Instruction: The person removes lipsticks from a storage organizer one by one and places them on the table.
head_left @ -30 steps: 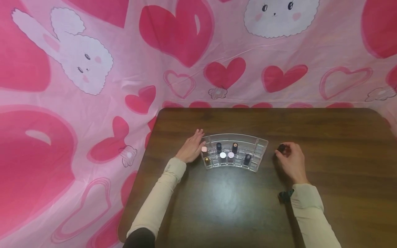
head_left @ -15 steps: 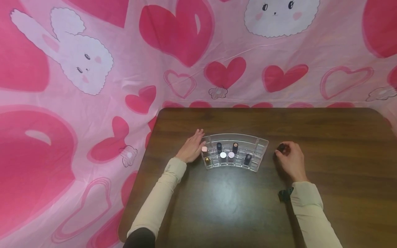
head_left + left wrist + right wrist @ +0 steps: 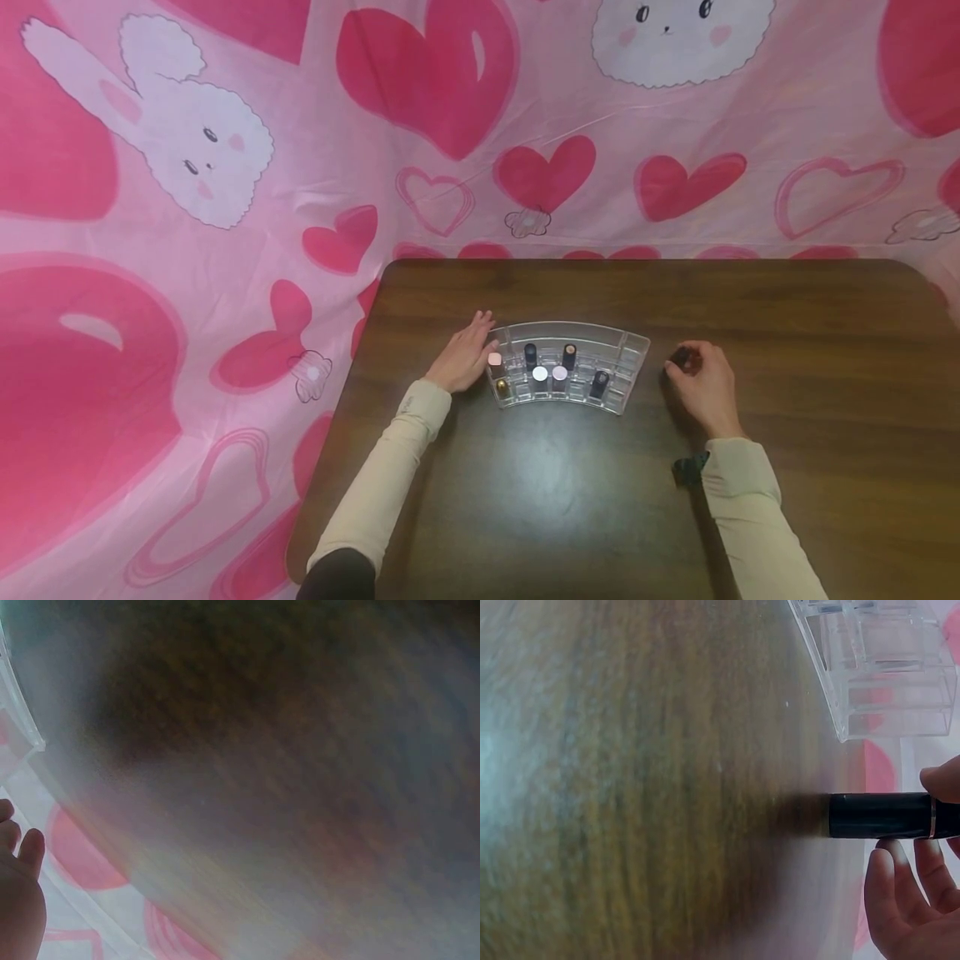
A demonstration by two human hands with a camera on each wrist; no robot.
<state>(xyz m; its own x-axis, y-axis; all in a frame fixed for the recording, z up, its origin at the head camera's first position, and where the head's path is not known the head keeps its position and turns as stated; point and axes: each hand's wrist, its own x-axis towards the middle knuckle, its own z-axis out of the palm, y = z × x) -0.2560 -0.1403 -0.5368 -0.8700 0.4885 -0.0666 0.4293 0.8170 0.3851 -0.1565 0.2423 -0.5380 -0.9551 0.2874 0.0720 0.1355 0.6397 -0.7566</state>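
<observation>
A clear, curved, tiered lipstick organizer (image 3: 570, 335) stands on the table. My left hand (image 3: 462, 357) lies at its left end, fingers extended along the edge. My right hand (image 3: 708, 390), apart from the organizer on its right, pinches a black lipstick tube (image 3: 881, 816) between thumb and fingers. A thin metallic ring circles the tube, which is upright over the table; whether its base touches the wood I cannot tell. Several tubes stand in the organizer, among them a pink-topped one (image 3: 494, 363), a gold-topped one (image 3: 502, 388), a white-topped one (image 3: 540, 375) and a black one (image 3: 599, 384).
The dark wooden table (image 3: 525, 508) has rounded corners. Behind and to its left hangs a pink curtain (image 3: 442, 83) with hearts and white animal faces. A dark object (image 3: 688, 471) shows at the right wrist. The left wrist view is mostly blurred table surface.
</observation>
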